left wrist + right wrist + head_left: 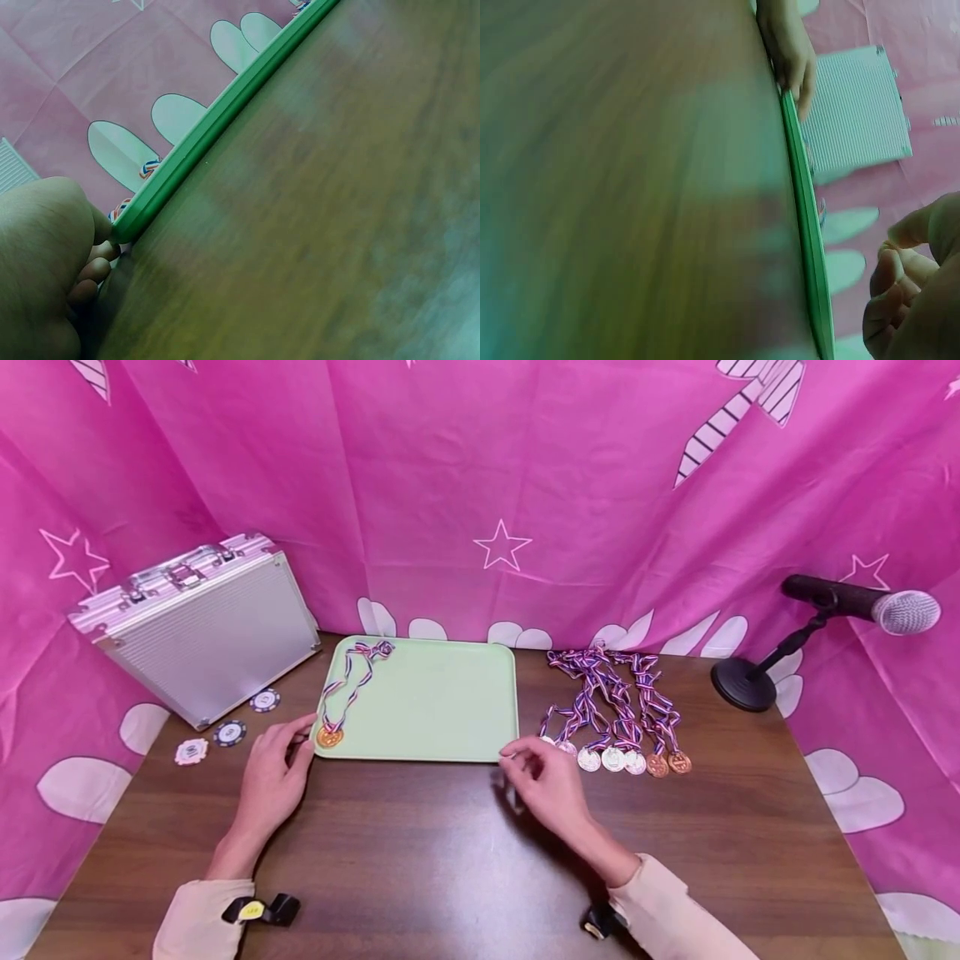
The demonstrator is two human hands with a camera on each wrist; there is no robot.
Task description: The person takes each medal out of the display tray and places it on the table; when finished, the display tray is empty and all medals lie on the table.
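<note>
A light green tray (435, 702) lies on the wooden table. My left hand (276, 768) holds its front left corner, thumb at the near edge and fingers along the left side. Inside that corner rests a gold medal (330, 737), its striped ribbon (360, 681) stretched toward the back. My right hand (547, 781) hovers by the front right corner, fingers loosely curled with nothing between them. In the right wrist view, the right fingers (889, 300) stand apart from the tray's green edge (807, 225). Right of the tray lie several silver medals (613, 760) and two bronze medals (679, 763).
A silver aluminium case (217, 631) stands at the back left, with three poker chips (229, 732) before it. At the back right is a microphone (855, 602) on a round black stand (742, 683). A pink curtain (450, 485) surrounds the table's back and sides.
</note>
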